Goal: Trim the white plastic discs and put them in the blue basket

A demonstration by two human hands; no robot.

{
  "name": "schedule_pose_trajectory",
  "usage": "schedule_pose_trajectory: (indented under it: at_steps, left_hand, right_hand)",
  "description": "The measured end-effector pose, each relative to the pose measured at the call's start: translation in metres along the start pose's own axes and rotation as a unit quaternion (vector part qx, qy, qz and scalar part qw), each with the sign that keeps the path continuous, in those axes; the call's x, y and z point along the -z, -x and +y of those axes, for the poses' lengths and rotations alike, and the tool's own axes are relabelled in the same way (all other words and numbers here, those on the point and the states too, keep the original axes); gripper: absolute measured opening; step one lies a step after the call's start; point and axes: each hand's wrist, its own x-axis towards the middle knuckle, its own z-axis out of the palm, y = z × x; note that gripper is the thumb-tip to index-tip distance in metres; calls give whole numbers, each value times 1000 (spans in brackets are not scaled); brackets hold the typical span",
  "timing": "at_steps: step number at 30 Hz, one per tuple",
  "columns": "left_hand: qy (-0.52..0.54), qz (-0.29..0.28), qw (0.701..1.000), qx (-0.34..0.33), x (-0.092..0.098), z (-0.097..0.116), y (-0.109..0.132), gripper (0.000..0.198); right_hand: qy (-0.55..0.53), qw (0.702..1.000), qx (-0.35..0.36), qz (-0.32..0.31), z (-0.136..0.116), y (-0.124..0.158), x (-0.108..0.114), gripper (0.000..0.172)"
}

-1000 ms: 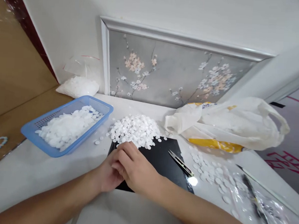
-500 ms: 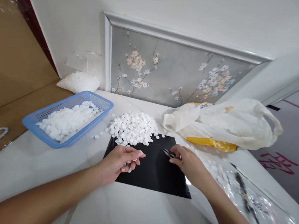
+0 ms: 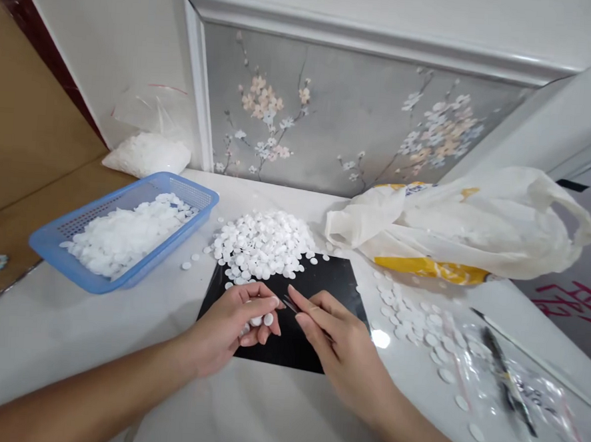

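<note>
My left hand [image 3: 234, 324] hovers over a black mat [image 3: 322, 276], fingers curled around a few small white discs [image 3: 262, 320]. My right hand [image 3: 338, 337] sits just to its right, gripping small metal snips [image 3: 290, 305] whose tips point at the left fingertips. A heap of white discs [image 3: 261, 244] lies at the mat's far edge.
A blue basket [image 3: 54, 243] of white discs stands at the left, a clear bag of discs [image 3: 147, 153] behind it. A white and yellow plastic bag [image 3: 475, 225] lies at the right. Loose discs [image 3: 414, 321], a dark tool [image 3: 506, 380] and clear packets lie on the white table [image 3: 68, 340].
My right hand left my left hand, reached right, took the snips off the mat and brought them back to my left fingertips. My left hand stayed closed on discs.
</note>
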Motion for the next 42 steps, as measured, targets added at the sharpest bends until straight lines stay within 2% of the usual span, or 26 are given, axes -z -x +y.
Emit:
schedule_pose_trajectory:
  at_steps: [4,16,33,42]
  left_hand:
    - [-7,-13,1000,12,-3,-1,2,21]
    - [11,-7,999,30,-6,-4,5,17]
    - [11,-21,999,38,-5,-1,4,11]
    - [4,-27,999,46,-5,-2,6,17]
  right_hand:
    - [36,999,28,27,-1,3,-8,38]
    - [114,990,72,40,-6,4,-10,36]
    - [156,981,102,44,-6,6,-7,35]
    - [169,982,75,34,-5,2,-5,37]
